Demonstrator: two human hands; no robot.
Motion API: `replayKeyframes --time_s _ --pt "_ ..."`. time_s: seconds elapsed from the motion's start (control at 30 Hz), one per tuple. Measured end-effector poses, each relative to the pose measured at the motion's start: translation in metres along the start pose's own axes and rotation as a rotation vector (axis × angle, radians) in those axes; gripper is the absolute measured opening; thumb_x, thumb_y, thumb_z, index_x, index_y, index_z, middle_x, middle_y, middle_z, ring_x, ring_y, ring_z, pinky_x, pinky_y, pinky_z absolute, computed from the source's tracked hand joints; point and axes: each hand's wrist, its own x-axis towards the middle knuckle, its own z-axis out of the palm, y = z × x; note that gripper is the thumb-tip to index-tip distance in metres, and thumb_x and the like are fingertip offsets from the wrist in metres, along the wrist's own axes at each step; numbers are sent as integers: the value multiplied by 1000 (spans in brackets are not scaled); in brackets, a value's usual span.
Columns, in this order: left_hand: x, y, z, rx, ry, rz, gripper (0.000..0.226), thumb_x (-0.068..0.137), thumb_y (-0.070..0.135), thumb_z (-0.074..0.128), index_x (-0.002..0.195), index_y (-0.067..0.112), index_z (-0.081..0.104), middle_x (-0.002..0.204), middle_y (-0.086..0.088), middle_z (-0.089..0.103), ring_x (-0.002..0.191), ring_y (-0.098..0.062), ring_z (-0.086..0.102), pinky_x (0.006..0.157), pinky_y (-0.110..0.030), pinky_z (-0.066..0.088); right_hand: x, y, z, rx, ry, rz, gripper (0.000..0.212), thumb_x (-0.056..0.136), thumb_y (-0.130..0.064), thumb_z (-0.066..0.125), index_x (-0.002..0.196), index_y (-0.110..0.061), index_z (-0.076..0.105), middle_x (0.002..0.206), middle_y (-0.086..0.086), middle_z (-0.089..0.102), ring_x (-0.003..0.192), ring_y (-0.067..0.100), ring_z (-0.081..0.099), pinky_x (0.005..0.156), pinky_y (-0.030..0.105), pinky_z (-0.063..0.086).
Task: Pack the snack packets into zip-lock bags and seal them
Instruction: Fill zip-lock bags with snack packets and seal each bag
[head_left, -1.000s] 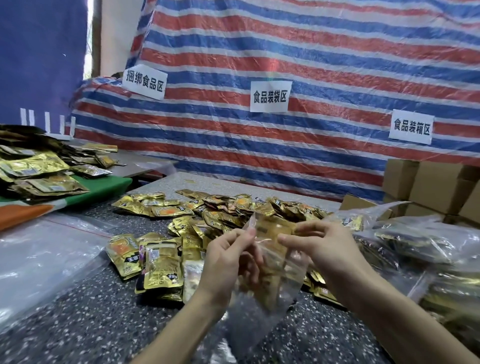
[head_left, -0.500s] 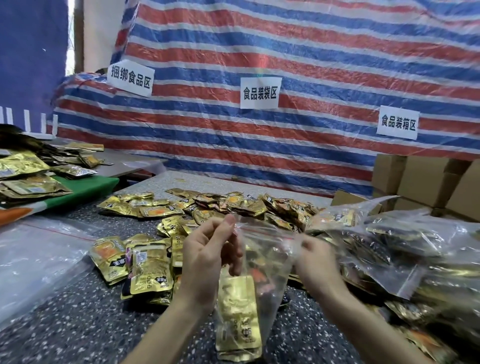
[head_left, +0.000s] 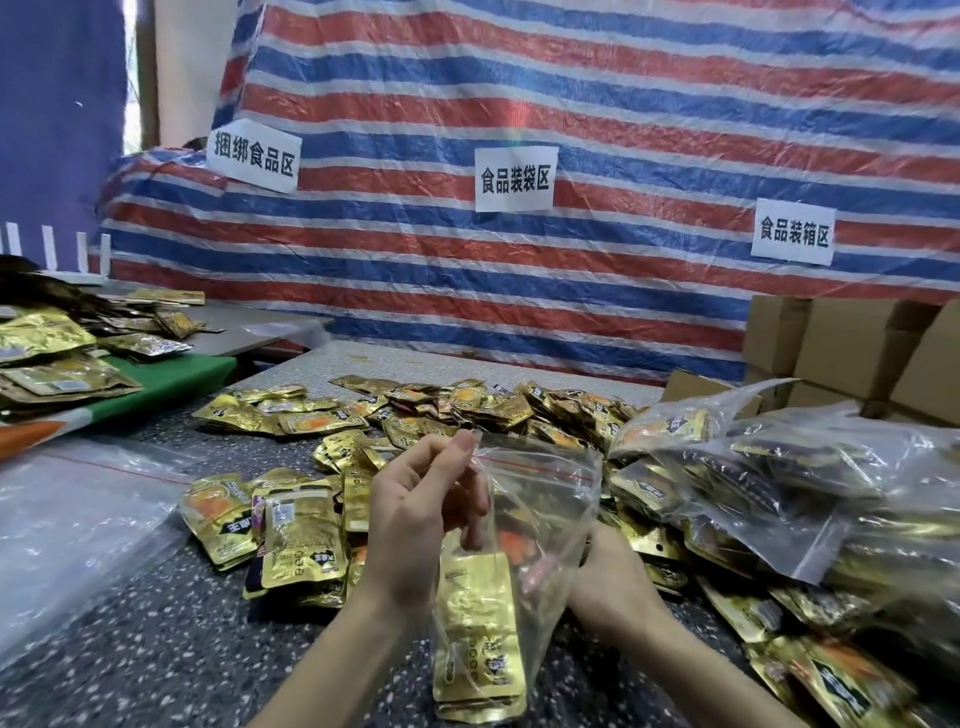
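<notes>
A clear plastic zip-lock bag with a red seal line (head_left: 535, 499) hangs upright above the near part of a speckled grey table (head_left: 130, 649), its mouth at the top. A few flat gold foil snack packets (head_left: 478, 644) stand stacked in the bottom of the bag. The person's left hand (head_left: 421, 525) pinches the bag's top left corner between thumb and forefinger, with the other fingers loosely curled. The right hand (head_left: 602, 571) sits against the bag's lower right side. Its fingertips (head_left: 535, 571) show blurred through the plastic, and I cannot tell whether they grip. Behind the bag, a heap of loose gold packets (head_left: 467, 410) covers the table. Filled clear bags (head_left: 779, 467) lie to the right, in front of brown cardboard boxes (head_left: 852, 358).
</notes>
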Motion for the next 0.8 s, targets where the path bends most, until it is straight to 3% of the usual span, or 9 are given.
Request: replayKeyframes --time_s 0.07,0.13,0.27,0.37,0.53,0.6,0.7,0.8 --pt "0 0 -1 -2 1 -9 28 83 37 67 64 18 60 56 -5 53 45 -17 46 40 -24 40 2 3 -7 150 47 59 45 71 -12 85 110 -17 63 114 3 66 99 23 65 84 44 58" --pt "0 0 0 -2 -7 -17 29 82 38 68 64 17 59 56 -6 53 45 -17 46 41 -24 39 0 4 -15 232 107 81 46 69 3 82 105 -18 61 113 7 63 90 26 66 67 38 61" --pt "-1 -1 0 5 -4 -26 30 84 35 66 62 17 58 56 -7 52 45 -19 44 40 -25 38 -7 -6 -43 412 181 13 56 73 15 71 116 -20 64 111 14 64 81 33 72 55 31 59" --pt "-1 -2 1 3 -4 -36 30 84 34 66 64 14 58 56 -9 52 44 -20 44 41 -26 38 -12 -23 -74 516 273 -90 58 77 19 63 121 -19 63 110 13 64 79 34 73 53 30 59" --pt "-1 -2 1 4 -11 -51 28 83 32 67 65 13 58 56 -9 52 45 -20 44 41 -26 38 -25 -66 -123 691 422 -319 43 85 11 62 116 -19 65 109 3 64 78 23 75 57 24 58" --pt "-2 -3 1 8 -15 -51 28 84 31 66 64 14 58 56 -9 51 45 -21 44 41 -26 37 -30 -82 -133 768 424 -405 39 86 7 64 116 -18 66 110 3 66 81 17 76 58 24 58" --pt "-2 -3 3 9 -21 -48 27 85 30 66 63 16 58 55 -10 51 46 -21 43 41 -27 36 -35 -97 -134 818 365 -464 39 85 8 66 114 -18 66 101 6 71 80 22 76 54 24 56" --pt "-3 -3 3 13 -19 -48 27 85 32 66 67 13 59 56 -9 51 46 -21 43 41 -26 37 -39 -102 -122 668 288 -467 40 84 10 66 112 -19 66 105 5 69 80 26 76 53 24 56"
